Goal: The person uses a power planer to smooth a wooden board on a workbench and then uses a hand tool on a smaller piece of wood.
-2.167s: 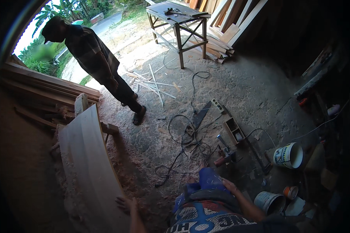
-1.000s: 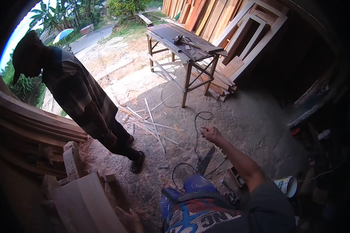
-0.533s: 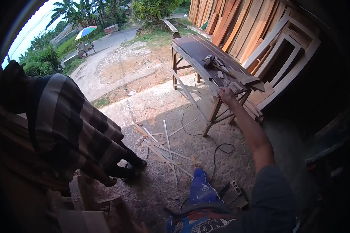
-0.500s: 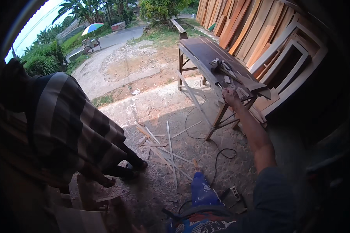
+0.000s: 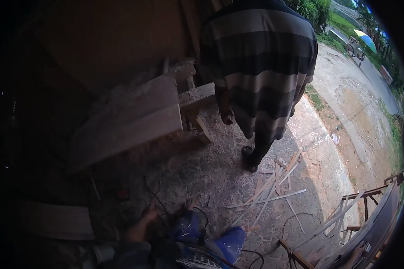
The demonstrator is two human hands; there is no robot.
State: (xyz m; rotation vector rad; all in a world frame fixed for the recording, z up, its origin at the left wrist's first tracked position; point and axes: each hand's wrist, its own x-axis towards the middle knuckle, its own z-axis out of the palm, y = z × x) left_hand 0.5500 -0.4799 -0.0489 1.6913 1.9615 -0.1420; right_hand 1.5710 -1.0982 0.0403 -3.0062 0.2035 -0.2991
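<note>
My left hand [image 5: 141,220] hangs low at my left side in the dim lower middle, fingers spread toward the sawdust floor, with nothing in it that I can see. A thin black cable [image 5: 159,206] runs just beside it. My right hand [image 5: 356,255] shows only as a small patch at the lower right rim, on the wooden workbench [image 5: 381,219]; its grip is too small to read. My knees in blue patterned shorts [image 5: 229,242] are at the bottom middle.
A person in a grey striped shirt [image 5: 262,67] stands close ahead, one hand [image 5: 227,116] hanging. Thick wooden planks [image 5: 125,121] lie stacked at the left. Several thin wood strips [image 5: 274,190] and a looped cable [image 5: 300,219] litter the floor. A road lies beyond.
The view has swung left and down. The workbench slid from the upper middle to the lower right rim, with my right hand still at it. The striped-shirt person now fills the upper middle.
</note>
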